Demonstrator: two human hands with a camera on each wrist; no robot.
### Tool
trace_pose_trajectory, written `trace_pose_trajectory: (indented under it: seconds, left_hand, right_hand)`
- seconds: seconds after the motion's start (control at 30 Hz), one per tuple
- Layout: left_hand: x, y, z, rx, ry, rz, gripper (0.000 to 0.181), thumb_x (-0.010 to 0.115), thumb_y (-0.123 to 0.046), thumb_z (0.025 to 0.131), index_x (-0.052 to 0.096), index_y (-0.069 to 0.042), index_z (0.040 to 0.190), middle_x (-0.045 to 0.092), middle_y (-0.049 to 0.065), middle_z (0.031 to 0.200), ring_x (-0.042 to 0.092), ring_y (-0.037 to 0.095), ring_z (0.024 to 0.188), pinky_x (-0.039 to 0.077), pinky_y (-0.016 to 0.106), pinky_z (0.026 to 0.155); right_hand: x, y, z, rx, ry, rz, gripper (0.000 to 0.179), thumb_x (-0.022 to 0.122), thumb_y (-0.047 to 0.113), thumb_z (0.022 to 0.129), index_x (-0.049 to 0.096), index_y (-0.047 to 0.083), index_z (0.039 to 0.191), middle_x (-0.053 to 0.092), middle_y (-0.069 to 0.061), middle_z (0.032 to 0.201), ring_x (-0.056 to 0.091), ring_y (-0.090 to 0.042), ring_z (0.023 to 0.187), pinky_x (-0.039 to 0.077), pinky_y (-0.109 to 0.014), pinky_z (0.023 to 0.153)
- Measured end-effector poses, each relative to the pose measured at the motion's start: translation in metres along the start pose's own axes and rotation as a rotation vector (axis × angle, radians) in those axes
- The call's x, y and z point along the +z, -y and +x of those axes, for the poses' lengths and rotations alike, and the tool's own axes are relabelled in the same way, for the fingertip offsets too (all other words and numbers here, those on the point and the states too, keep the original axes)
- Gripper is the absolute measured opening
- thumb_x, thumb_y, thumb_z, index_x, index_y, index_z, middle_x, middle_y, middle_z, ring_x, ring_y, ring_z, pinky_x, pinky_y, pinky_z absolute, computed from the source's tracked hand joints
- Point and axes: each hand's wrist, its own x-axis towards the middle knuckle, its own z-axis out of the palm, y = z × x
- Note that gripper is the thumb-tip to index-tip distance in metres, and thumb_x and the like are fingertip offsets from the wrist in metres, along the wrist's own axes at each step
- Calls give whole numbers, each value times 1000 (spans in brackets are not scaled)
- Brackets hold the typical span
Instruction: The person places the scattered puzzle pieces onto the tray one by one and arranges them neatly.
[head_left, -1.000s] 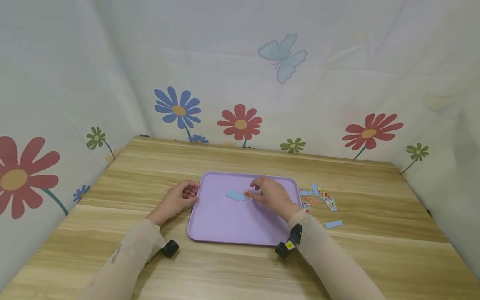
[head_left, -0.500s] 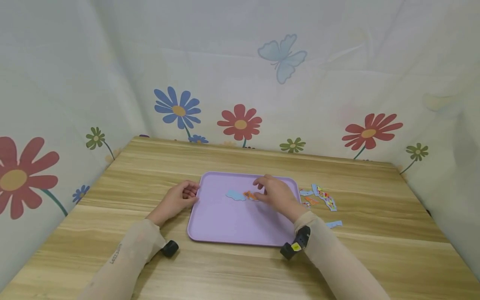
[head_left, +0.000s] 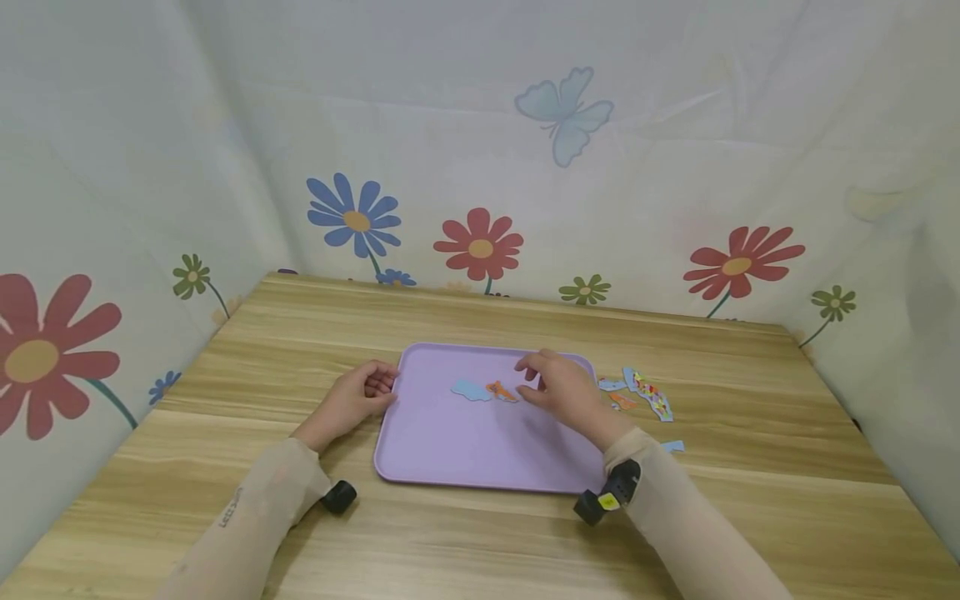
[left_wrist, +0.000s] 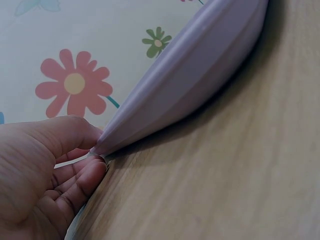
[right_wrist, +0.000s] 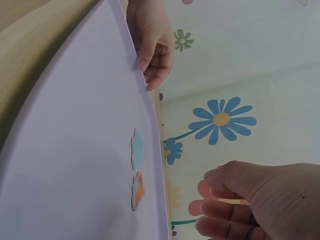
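A lilac tray (head_left: 465,454) lies on the wooden table. My left hand (head_left: 356,398) holds the tray's left edge; in the left wrist view its thumb (left_wrist: 75,131) and fingertips meet at the rim. Two flat puzzle pieces lie side by side on the tray: a light blue piece (head_left: 471,390) with a wavy outline, and an orange-and-blue piece (head_left: 501,392) to its right. Over the tray's right part hovers my right hand (head_left: 562,392), thumb and fingers loosely bent and apart, holding nothing. In the right wrist view both pieces sit left of this hand (right_wrist: 260,200).
Just right of the tray lie several more pieces on the table: a long curved multicoloured piece (head_left: 654,396), a small blue piece (head_left: 612,385) and an orange one (head_left: 622,402). Partly behind the right sleeve is another blue piece (head_left: 673,446). A flower-printed curtain (head_left: 450,125) hangs behind.
My right hand has let go of the orange-and-blue piece beside the light blue one and drawn back to the right. The left hand stays at the tray edge.
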Motion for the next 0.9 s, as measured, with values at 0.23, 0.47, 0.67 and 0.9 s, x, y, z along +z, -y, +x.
trace_pose_trajectory:
  seconds: [0.23, 0.47, 0.67, 0.9]
  left_hand:
    - [-1, -2, -1, -9, 3, 0, 35, 67, -5, 87, 57, 3, 120, 62, 18, 107, 58, 18, 92, 50, 15, 76]
    - [-1, -3, -1, -9, 2, 5, 34, 66, -4, 88, 57, 3, 119, 63, 18, 106, 58, 18, 91, 50, 16, 75]
    - [0, -2, -1, -2, -2, 0, 33, 66, -1, 87, 57, 4, 118, 63, 18, 104, 58, 18, 90, 51, 17, 75]
    - [-1, -2, -1, 1, -2, 1, 33, 66, -2, 87, 57, 4, 118, 63, 18, 104, 58, 18, 90, 50, 16, 75]
  right_hand:
    - [-5, -3, -5, -32, -30, 1, 28, 72, 17, 84, 67, 6, 109, 65, -4, 92, 59, -15, 75, 48, -24, 64]
    - [-12, -5, -13, -51, -57, 1, 28, 73, 18, 83, 67, 6, 109, 66, -4, 90, 61, -19, 75, 46, -23, 63]
    - [-15, -9, -19, -51, -63, 5, 27, 73, 17, 83, 67, 6, 108, 65, -4, 90, 61, -17, 75, 46, -23, 63]
    - [-20, -12, -26, -61, -81, 12, 25, 73, 16, 83, 67, 7, 106, 65, -4, 91, 60, -14, 74, 47, -23, 64]
